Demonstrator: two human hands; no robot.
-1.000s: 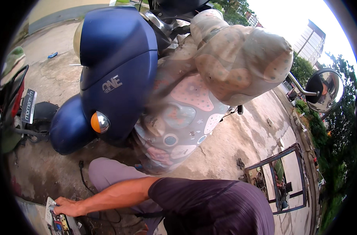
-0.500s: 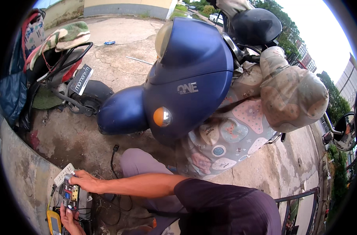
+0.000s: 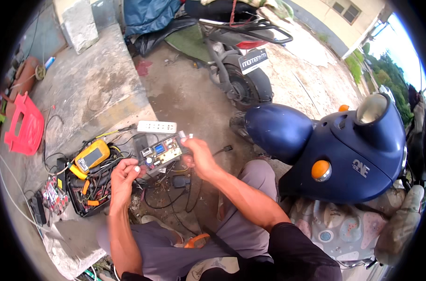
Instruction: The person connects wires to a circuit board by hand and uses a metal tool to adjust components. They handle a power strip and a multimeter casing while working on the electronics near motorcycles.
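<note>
An opened power unit with a bare circuit board in a dark casing lies across the space between my hands. My right hand grips its right end, with the thumb near a grey piece at the edge. At the board's lower left, my left hand has thumb and fingers pinched together; what they hold is too small to make out. Just behind the board is a white power strip. A yellow multimeter rests left of my left hand, on top of an open black tool case full of tools and leads.
Loose black cables and an adapter lie on the ground by my knees. A blue scooter stands close on my right, another scooter ahead. A concrete ledge runs along the left, with a pink plastic stool on it.
My view has swung left, bringing the tool case and the whole multimeter into sight. My left hand has shifted from under the board to its lower left corner. The right hand still holds its end.
</note>
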